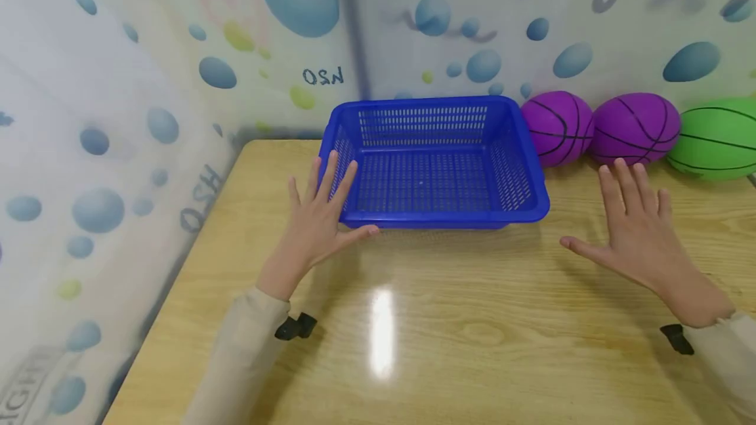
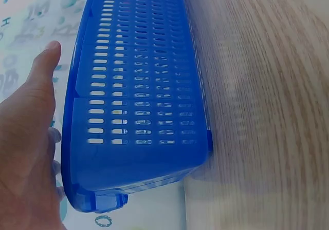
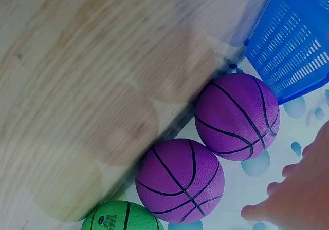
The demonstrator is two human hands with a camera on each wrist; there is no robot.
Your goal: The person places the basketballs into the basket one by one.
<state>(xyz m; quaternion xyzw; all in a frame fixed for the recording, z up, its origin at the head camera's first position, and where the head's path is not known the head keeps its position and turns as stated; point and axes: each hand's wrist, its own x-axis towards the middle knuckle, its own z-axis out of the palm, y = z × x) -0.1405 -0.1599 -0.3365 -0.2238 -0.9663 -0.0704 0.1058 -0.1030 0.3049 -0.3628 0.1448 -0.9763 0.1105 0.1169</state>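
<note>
A blue plastic basket (image 1: 422,216) with slotted walls stands at the back of the table, with nothing inside it. Fingers spread, my left hand (image 1: 315,225) hovers over the basket's front left corner; in the left wrist view, the hand (image 2: 25,148) is beside the basket's rim (image 2: 72,117). My right hand (image 1: 640,241) is also spread, holding nothing, in front of the balls. Two purple basketballs (image 1: 558,128) (image 3: 180,181) sit right of the basket, the nearer one close against its wall. Beyond them rests a green basketball (image 1: 717,140), partly cut off by the frame edge.
The wooden table (image 1: 449,320) reaches back to a wall covering (image 1: 401,51) printed with blue drops and letters. Another printed covering (image 1: 88,169) borders the table's left edge. A bright light reflection lies on the tabletop before the basket.
</note>
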